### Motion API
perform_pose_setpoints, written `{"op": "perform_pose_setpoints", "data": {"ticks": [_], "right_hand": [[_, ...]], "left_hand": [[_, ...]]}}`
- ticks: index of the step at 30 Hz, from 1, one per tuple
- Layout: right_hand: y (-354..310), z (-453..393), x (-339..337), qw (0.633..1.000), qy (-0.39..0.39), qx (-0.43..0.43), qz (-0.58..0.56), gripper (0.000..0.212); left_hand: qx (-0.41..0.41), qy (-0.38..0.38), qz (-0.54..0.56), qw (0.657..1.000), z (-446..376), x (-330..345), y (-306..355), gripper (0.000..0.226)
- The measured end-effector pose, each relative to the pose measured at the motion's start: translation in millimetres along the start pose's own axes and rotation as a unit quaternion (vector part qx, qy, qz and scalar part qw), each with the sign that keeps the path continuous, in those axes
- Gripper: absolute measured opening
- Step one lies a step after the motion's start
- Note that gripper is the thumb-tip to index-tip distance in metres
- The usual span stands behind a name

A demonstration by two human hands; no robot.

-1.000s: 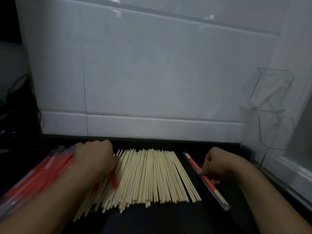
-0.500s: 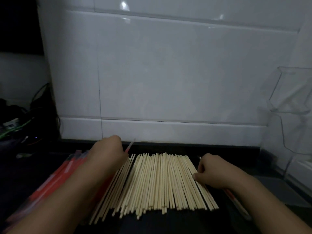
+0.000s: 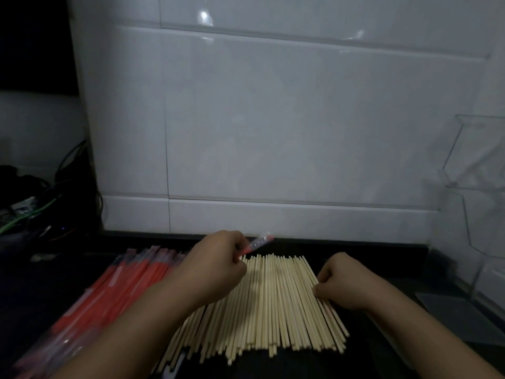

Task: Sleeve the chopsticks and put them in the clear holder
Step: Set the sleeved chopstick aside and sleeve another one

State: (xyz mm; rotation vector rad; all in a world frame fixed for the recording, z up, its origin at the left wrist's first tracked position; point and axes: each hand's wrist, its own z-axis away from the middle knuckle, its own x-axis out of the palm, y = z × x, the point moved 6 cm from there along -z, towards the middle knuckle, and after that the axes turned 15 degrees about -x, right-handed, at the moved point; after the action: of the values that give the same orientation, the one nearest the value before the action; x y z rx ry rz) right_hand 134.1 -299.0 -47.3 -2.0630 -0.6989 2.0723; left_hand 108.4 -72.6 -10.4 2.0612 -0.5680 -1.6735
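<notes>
My left hand (image 3: 216,265) has lifted one sleeve (image 3: 258,242) from the stack (image 3: 131,280); right hand (image 3: 341,280), done with the sleeved pair, now pinches chopsticks (image 3: 276,302); sleeving comes next.

surface: dark counter (image 3: 355,359) | on it: bare chopsticks (image 3: 278,305), red sleeves (image 3: 120,285), clear holder (image 3: 481,192)

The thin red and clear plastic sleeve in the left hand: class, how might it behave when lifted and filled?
The thin red and clear plastic sleeve is probably light, since the left hand pinches it by one end. It looks glossy, so perhaps slippery. Being thin film, it likely flops, unlike the pale wooden chopsticks lying straight under the right hand.
</notes>
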Motion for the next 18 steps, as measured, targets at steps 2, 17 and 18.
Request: {"op": "perform_pose_setpoints", "data": {"ticks": [2, 17, 18], "right_hand": [[0.2, -0.1, -5.9, 0.999, 0.029, -0.011, -0.032, 0.021], [-51.0, 23.3, -38.5, 0.753, 0.235, -0.169, -0.591, 0.022], [-51.3, 24.8, -39.9, 0.746, 0.252, -0.167, -0.593, 0.021]], "left_hand": [[0.002, -0.010, 0.018, 1.000, -0.5, 0.9, 0.3, 0.016], [0.049, 0.020, 0.160, 0.986, -2.3, -4.0, 5.3, 0.010], [0.051, 0.024, 0.167, 0.984, -2.4, -4.2, 5.1, 0.007]]}}
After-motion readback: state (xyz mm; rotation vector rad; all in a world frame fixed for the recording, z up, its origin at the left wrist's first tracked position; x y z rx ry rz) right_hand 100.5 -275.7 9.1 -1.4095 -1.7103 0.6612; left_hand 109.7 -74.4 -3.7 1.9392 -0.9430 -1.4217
